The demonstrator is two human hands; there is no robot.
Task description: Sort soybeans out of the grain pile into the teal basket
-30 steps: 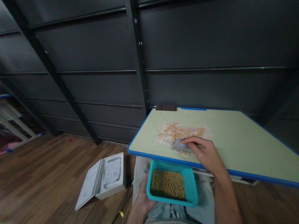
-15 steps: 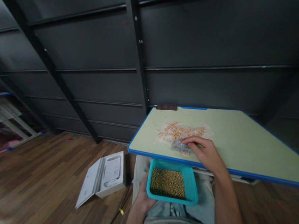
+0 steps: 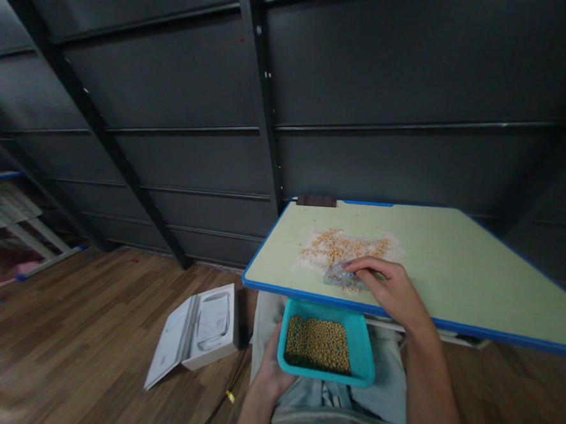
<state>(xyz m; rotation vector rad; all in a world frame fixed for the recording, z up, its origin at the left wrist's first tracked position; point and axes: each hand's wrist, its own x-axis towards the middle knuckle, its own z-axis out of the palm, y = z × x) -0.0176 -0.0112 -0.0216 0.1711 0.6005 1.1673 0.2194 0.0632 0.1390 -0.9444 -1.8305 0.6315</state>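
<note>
My right hand (image 3: 389, 289) lies on the pale green table (image 3: 452, 267), its fingers closed on a small clear plastic piece (image 3: 337, 276) at the near edge of a spread of yellow beans mixed with white grains (image 3: 345, 246). Below the table's blue front edge, my left hand (image 3: 268, 371) grips the left side of a teal tray (image 3: 364, 367) that is full of yellow beans (image 3: 317, 345) and rests over my lap.
An open white box (image 3: 199, 331) lies on the wooden floor to the left. A dark metal shelving wall (image 3: 270, 109) rises behind the table. A small dark block (image 3: 315, 201) sits at the table's far edge. A low rack (image 3: 9, 221) stands far left.
Almost nothing has changed. The view has drifted a little; my right hand stays on the clear piece and my left hand keeps hold of the tray.
</note>
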